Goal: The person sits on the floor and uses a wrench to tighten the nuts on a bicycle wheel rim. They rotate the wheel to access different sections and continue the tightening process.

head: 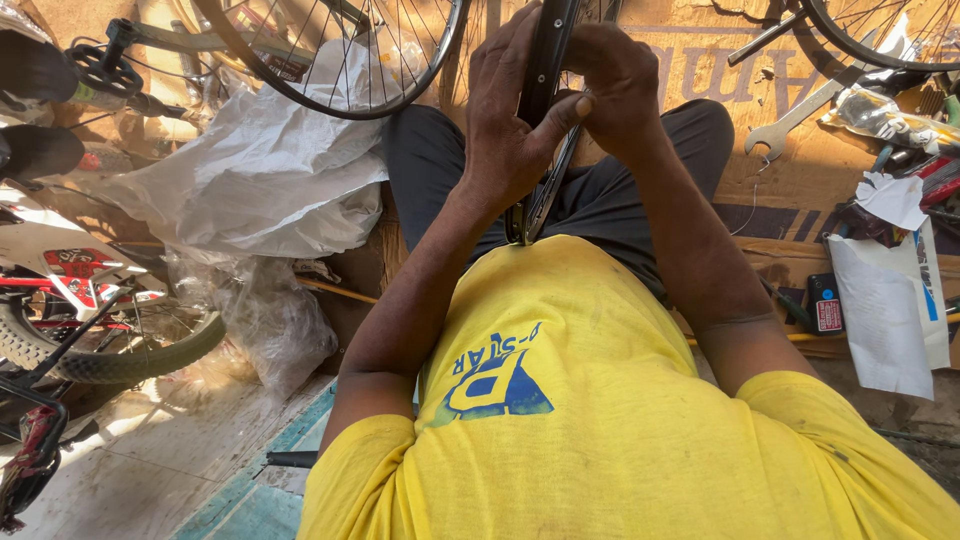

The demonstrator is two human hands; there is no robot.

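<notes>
Far to the left of the hands lie a small bike (70,290) with a knobby tyre, and nearer in a heap of crumpled plastic sheet (250,170); above that, just left of the hands, hangs a spoked wheel (340,55) on a frame. The left hand (505,125) is closed around a bare black rim (545,80), palm wrapped on its left side and thumb pressed across the front toward the other hand. The rim stands on edge between the knees, its lower arc dropping from the hands down to the lap against the yellow shirt (600,400), its top running out of view. The right hand (620,85) is curled tight on the rim's right side, fingertips bunched close to the left thumb; whether it pinches a spoke, a nipple or only the rim I cannot tell. The rim carries no tyre and thin spokes show beside it, so the work looks to be in the middle, with the wheel not yet dressed. To the right of the hands a spanner (800,115) lies on the board, well apart, and farther right a white paper bag (885,310) and scattered small tools.
</notes>
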